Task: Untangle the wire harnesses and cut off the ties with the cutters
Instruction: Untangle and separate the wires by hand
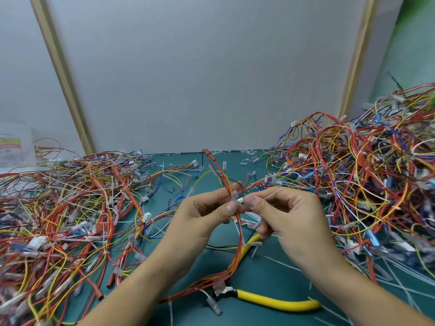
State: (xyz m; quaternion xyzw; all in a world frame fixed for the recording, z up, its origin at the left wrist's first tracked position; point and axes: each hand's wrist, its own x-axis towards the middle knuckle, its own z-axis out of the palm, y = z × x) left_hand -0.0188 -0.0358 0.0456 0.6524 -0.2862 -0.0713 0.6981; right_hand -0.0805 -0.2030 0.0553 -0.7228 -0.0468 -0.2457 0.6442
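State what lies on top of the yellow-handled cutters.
Red and yellow wires of the wire harness cross the cutters near the pivot. The jaws are mostly covered; both yellow handles partly show.

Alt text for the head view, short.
The left hand grips a wire harness while the right hand pinches its white tie, above a green mat. Yellow-handled cutters lie on the mat; tangled wires form a left pile and a right pile.

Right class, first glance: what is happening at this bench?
A person is working on one wire harness held up between both hands. The left hand pinches the bundle at a white tie, while the right hand pinches the tie's thin tail. The yellow-handled cutters lie unused on the green mat below, with tangled wire piles on both sides.
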